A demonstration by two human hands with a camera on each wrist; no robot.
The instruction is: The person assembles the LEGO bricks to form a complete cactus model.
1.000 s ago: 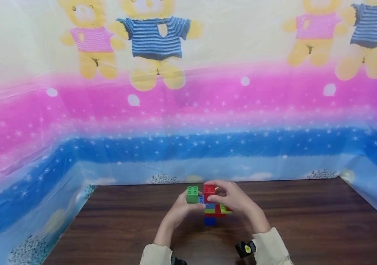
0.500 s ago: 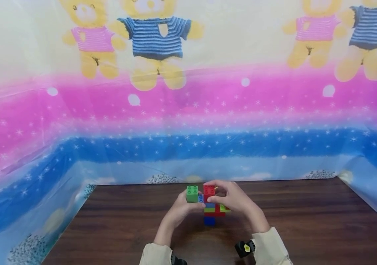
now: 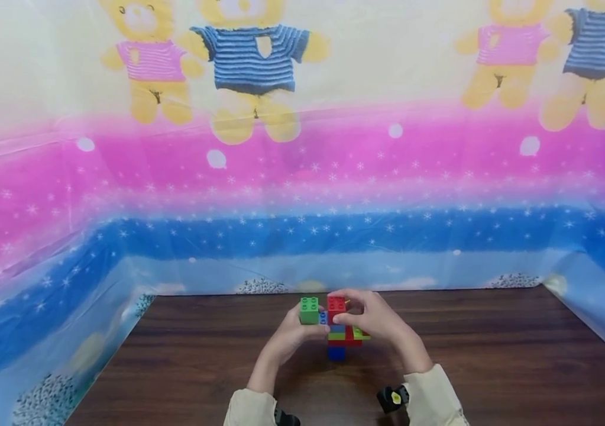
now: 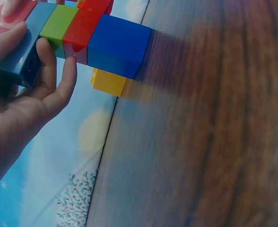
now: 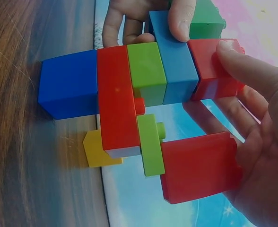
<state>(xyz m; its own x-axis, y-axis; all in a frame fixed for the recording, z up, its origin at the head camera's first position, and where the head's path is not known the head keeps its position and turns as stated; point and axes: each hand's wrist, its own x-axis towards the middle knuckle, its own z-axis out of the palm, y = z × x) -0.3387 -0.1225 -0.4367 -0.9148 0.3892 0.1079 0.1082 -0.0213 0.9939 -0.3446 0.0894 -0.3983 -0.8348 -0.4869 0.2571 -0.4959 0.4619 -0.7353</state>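
A stack of toy building bricks stands on the table: a dark blue brick [image 3: 336, 354] lowest, then a long red brick [image 5: 116, 97], a lime brick [image 5: 147, 73] and a light blue brick [image 5: 177, 66]. At the light blue brick's left end sits a green brick [image 3: 309, 311]; my left hand [image 3: 290, 336] grips that end, thumb in front and fingers beneath. My right hand [image 3: 379, 320] pinches the top red brick [image 3: 336, 305] between thumb and fingers. Below that hand, a thin lime brick [image 5: 151, 145] and another red brick [image 5: 200, 166] sit on the long red brick's right end.
Low behind the stack shows a yellow brick [image 4: 109, 82]. The dark wooden table [image 3: 185, 355] ends at a cloth backdrop [image 3: 302, 236] printed with bears, which also rises along both sides. Each wrist carries a small black camera, such as the right one's camera [image 3: 392, 400].
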